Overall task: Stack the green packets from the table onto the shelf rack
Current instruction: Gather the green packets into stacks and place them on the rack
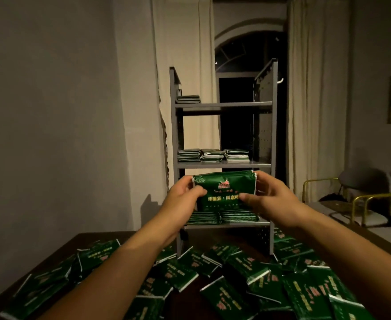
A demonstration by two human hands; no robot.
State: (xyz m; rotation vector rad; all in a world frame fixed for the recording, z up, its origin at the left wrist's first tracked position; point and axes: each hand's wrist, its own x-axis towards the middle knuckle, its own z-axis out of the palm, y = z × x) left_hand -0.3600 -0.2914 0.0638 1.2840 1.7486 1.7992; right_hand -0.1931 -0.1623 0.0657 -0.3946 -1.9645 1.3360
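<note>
1. I am looking at a grey metal shelf rack (273,135) standing at twelve o'clock on the far edge of a dark table (93,236), with both arms reaching out towards it.
2. My left hand (182,199) is gripping a small bundle of green packets (224,190) at its nine o'clock edge, thumb lying across the printed face and fingers curled behind.
3. My right hand (267,197) is gripping the same bundle at its three o'clock edge, thumb pressing on the front and fingers wrapping round the side.
4. The bundle is being held face towards me, tilted back a little, in front of the rack between its middle shelf (224,165) and its bottom shelf (227,225).
5. Directly at six o'clock of the bundle, flat stacks of packets (238,217) are lying on the bottom shelf; I cannot tell whether the bundle is touching them.
6. Three short stacks (213,155) are sitting side by side on the middle shelf, and one small stack (188,99) is lying at the ten o'clock corner of the top shelf (224,105).
7. Loose green packets (254,273) are lying scattered and overlapping across the table from seven to five o'clock, beneath my forearms.
8. Pale curtains (317,100) are hanging either side of a dark arched window (243,56) behind the rack, and gold-framed chairs (361,204) are standing at three o'clock.
</note>
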